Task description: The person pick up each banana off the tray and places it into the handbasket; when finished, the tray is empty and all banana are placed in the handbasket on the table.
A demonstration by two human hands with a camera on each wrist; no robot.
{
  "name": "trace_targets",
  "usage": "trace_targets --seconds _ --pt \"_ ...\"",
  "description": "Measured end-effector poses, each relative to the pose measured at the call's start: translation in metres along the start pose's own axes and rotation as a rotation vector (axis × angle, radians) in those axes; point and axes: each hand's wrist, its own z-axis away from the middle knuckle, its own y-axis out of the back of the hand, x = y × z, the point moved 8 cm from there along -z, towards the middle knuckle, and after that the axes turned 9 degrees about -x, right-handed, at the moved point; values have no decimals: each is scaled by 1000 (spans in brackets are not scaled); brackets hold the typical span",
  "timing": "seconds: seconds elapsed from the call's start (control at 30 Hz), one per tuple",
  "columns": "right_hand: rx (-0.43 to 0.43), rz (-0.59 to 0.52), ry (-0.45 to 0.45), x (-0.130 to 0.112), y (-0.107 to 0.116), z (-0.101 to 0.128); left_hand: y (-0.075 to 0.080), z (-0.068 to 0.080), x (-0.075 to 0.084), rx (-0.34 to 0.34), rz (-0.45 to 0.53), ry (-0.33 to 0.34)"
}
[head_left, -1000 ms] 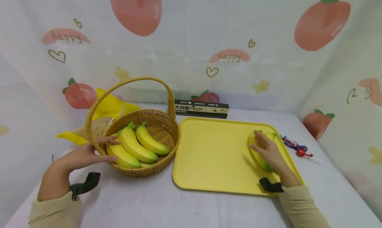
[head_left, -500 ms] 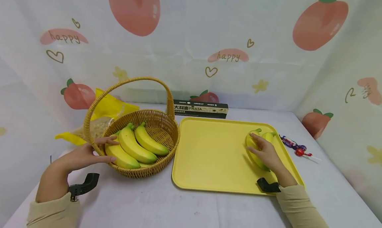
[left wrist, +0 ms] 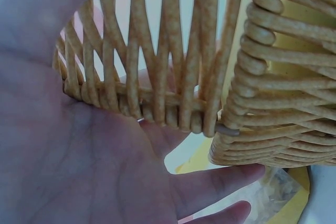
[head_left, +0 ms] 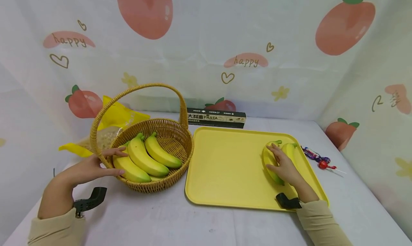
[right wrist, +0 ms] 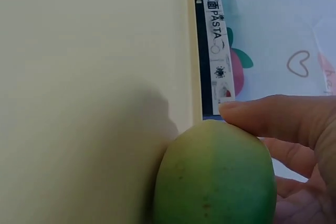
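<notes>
In the head view, my left hand (head_left: 96, 165) holds the wicker basket (head_left: 154, 185) where the handle (left wrist: 163, 51) meets the rim at its left side, the handle base between thumb and fingers. Several yellow bananas (head_left: 146, 156) with green ends lie in that basket. On the yellow tray (head_left: 225, 167), my right hand (head_left: 284, 167) grips a banana (head_left: 269, 156), thumb along its left side and fingers over the other. Its green end (right wrist: 215, 177) fills the lower part of the right wrist view. A second banana (head_left: 289, 153) lies close by, partly hidden behind the hand.
A black pasta box (head_left: 217, 118) stands behind the tray. Wrapped candies (head_left: 313, 153) and a red lollipop (head_left: 323, 164) lie right of the tray. A yellow bag (head_left: 120, 113) with a clear window is behind the basket. A printed cloth backdrop (head_left: 199, 42) surrounds the table.
My right hand has shifted a little left with the gripped banana, widening the gap to the second one. The left hand stays at the basket handle.
</notes>
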Motion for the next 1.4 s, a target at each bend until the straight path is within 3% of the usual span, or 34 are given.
trace_targets --seconds 0.23,0.57,0.93,1.4 --pt "-97 42 -49 5 -10 0 1 0 -2 -6 -4 29" --pt "-121 95 -98 8 -16 1 1 0 0 -11 -24 38" --pt "-94 77 -64 0 -12 1 1 -2 3 0 -40 -10" --pt "-126 110 39 -33 -15 -6 0 0 1 -1 -20 21"
